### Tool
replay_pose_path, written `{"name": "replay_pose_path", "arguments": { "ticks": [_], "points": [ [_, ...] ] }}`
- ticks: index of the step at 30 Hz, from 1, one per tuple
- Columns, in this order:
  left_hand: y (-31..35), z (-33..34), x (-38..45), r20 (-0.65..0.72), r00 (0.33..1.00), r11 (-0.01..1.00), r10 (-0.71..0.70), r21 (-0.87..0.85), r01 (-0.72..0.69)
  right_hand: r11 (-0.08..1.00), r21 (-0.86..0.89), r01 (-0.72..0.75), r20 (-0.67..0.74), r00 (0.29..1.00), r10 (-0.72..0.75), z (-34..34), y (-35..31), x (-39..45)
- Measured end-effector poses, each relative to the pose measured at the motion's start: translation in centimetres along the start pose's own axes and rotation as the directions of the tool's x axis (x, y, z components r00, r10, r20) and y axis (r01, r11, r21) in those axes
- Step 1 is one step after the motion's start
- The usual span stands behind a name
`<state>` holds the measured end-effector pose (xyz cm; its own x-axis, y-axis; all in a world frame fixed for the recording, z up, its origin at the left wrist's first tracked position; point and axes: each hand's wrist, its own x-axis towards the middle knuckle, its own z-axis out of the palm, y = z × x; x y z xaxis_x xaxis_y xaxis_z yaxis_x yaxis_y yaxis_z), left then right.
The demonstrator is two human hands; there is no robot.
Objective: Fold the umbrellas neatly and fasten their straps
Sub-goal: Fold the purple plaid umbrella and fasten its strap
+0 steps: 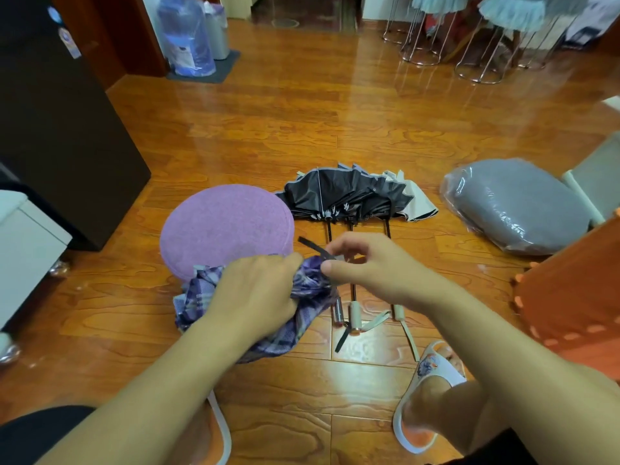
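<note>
left hand [258, 290]: wraps round the purple plaid umbrella [302, 290], fingers curled over the bunched cloth, likely to keep the folds from springing loose.
right hand [369, 266]: pinches the dark strap [313, 247] between thumb and fingertips, its free end pointing up-left, apparently ready to be drawn round the bundle.
purple plaid umbrella: held just above the wooden floor [302, 122], near the front edge of the lilac round cushion [228, 226].
other umbrellas [352, 196]: lie on the floor beyond the hands, canopies loose, handles toward the person, straps unfastened.
open room: bare floor behind the umbrellas; a wrapped grey cushion [516, 206] on the right and an orange stool [577, 290] close to the right arm narrow that side.
</note>
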<state>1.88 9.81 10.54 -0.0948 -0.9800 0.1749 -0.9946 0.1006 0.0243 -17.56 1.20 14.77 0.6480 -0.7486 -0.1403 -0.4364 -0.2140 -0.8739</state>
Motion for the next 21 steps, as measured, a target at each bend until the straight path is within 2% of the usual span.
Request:
{"name": "replay_pose_path", "arguments": {
  "ticks": [2,3,5,6,7,8,9,10,11,13,14,15,16,18,19,21],
  "points": [
    [-0.1,0.3,-0.2,0.03,1.0,0.999,0.007,0.045,-0.008,0.988,0.151,0.013,-0.155,0.988,0.011,0.4,0.0,-0.1],
    [-0.3,0.5,-0.3,0.046,0.999,0.999,-0.009,0.036,0.008,0.943,0.333,-0.015,-0.251,0.963,0.104,-0.1,0.3,0.0],
    [-0.9,0.8,-0.6,0.062,0.996,0.997,-0.07,-0.013,0.071,0.73,0.68,-0.074,-0.321,0.864,0.387,-2.3,1.3,0.3],
    [-1.2,0.8,-0.7,0.076,0.993,0.994,-0.095,-0.037,0.098,0.687,0.715,-0.131,-0.332,0.801,0.498,-3.3,2.0,0.4],
    [-1.4,0.8,-0.8,0.082,0.991,0.993,-0.107,-0.047,0.111,0.741,0.632,-0.227,-0.368,0.754,0.544,-4.0,2.5,0.4],
    [-1.6,0.7,-0.8,0.091,0.99,0.993,-0.111,-0.04,0.115,0.843,0.439,-0.312,-0.43,0.75,0.502,-4.2,2.7,0.3],
    [-1.6,0.6,-0.8,0.106,0.988,0.993,-0.108,-0.031,0.112,0.934,0.19,-0.303,-0.462,0.811,0.358,-3.8,2.5,0.1],
    [-1.5,0.4,-0.8,0.115,0.989,0.995,-0.09,-0.026,0.094,0.984,-0.021,-0.178,-0.388,0.908,0.157,-3.1,2.0,-0.3],
    [-1.3,0.4,-0.8,0.115,0.991,0.997,-0.063,-0.027,0.067,0.99,-0.135,-0.043,-0.217,0.976,0.013,-1.9,1.4,-0.5],
    [-0.7,0.3,-0.6,0.144,0.989,0.998,-0.037,-0.038,0.043,0.964,-0.26,0.053,0.107,0.994,-0.025,0.6,0.8,-0.8],
    [-0.4,0.1,-0.4,0.162,0.987,0.998,-0.024,-0.058,0.034,0.945,-0.322,0.061,0.165,0.986,-0.007,1.5,1.2,-0.8],
    [-0.4,0.2,-0.1,0.154,0.988,0.995,-0.011,-0.096,0.026,0.928,-0.37,0.046,0.156,0.988,0.014,2.0,1.6,-0.6],
    [-0.5,0.3,0.2,0.137,0.991,0.99,0.001,-0.137,0.018,0.932,-0.363,0.012,0.113,0.993,0.031,2.2,1.9,-0.3],
    [-1.5,0.5,0.8,0.139,0.99,0.982,-0.006,-0.188,0.032,0.963,-0.239,-0.12,-0.013,0.993,0.121,1.5,2.2,0.5],
    [-2.2,0.2,1.0,0.103,0.994,0.968,-0.043,-0.242,0.067,0.967,-0.144,-0.213,-0.087,0.976,0.202,1.0,2.2,0.8],
    [-3.7,-0.6,1.2,0.015,0.978,0.898,-0.21,-0.391,0.199,0.91,0.083,-0.406,-0.19,0.89,0.415,-0.3,2.9,1.2]
  ]
}}
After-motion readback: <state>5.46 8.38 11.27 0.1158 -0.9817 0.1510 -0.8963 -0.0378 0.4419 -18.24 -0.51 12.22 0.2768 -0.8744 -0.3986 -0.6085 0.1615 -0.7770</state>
